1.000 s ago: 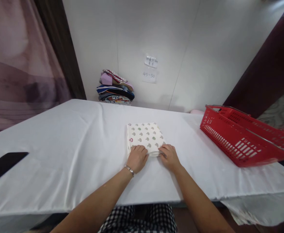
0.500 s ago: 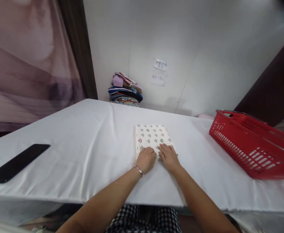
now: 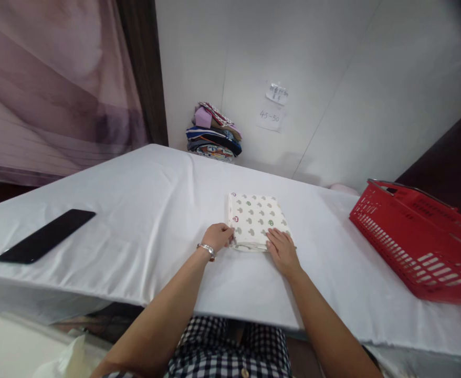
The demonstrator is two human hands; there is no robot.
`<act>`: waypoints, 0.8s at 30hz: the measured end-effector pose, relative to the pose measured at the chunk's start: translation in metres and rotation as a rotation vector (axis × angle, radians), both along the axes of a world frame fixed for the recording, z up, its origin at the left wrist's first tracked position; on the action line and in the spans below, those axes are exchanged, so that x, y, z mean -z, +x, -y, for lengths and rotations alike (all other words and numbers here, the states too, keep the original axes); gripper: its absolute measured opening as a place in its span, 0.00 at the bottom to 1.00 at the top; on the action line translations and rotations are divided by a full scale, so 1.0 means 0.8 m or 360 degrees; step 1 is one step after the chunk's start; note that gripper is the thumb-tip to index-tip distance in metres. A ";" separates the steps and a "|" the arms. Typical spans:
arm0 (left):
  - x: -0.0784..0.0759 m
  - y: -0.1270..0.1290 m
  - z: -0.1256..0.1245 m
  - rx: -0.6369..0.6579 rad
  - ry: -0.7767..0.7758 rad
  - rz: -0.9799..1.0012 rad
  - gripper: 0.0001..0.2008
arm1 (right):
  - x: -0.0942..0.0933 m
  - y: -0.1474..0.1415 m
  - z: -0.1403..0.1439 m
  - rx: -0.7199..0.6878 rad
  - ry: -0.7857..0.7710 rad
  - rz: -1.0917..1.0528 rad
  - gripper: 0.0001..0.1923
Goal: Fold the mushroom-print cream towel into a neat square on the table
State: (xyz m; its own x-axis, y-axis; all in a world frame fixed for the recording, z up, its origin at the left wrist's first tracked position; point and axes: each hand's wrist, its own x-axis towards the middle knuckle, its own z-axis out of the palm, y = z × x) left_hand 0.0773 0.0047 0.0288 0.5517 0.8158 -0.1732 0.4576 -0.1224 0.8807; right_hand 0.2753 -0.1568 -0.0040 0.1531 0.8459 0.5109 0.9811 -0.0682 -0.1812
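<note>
Folded cloth [image 3: 257, 221], white with a small printed pattern, lying flat near the middle of the tabletop [image 3: 144, 210] on its white cover, close to the near edge. Left hand [image 3: 217, 237] at the near left corner of the bundle, fingers curled in against the edge, seemingly pinching the layers there, though hard to tell whether truly gripped or only touched. Right hand [image 3: 281, 250] flat, palm down, fingers spread and pressing on the near right corner; not closed around anything. Both hands apart, one at each near corner. Likely light and soft, limp once lifted, with stacked layers apt to slide and fan open if taken by a single corner; not fragile, not slippery against the cover. Best taken along the near folded edge with both hands, thumbs on top and fingers beneath, or scooped from under the whole square to keep the fold intact. Red basket [image 3: 415, 241] well off to the right, tilted slightly, interior not visible. Black phone [image 3: 45, 236] lying flat on the far left of the tabletop, well apart from the bundle. Pile of folded clothes [image 3: 213, 136] against the back wall, below and left of two paper notes [image 3: 273, 107]. Metal bracelet [image 3: 207, 250] on the left wrist
</note>
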 end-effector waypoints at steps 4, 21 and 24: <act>-0.001 0.000 0.003 0.0021 -0.0011 -0.0024 0.13 | -0.013 -0.018 -0.007 -0.0065 0.0128 -0.0065 0.15; 0.003 0.002 -0.004 0.0174 -0.0085 -0.0132 0.14 | -0.025 -0.096 -0.060 -0.0277 0.0231 -0.0592 0.10; 0.003 0.002 -0.003 0.0208 -0.0165 -0.0110 0.14 | -0.024 -0.099 -0.061 -0.0261 0.0249 -0.0604 0.11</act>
State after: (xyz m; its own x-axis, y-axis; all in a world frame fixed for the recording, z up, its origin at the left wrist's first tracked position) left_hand 0.0789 0.0074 0.0262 0.6357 0.7138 -0.2939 0.5036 -0.0950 0.8587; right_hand 0.1957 -0.1078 0.0150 0.2250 0.7916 0.5682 0.8385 0.1397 -0.5267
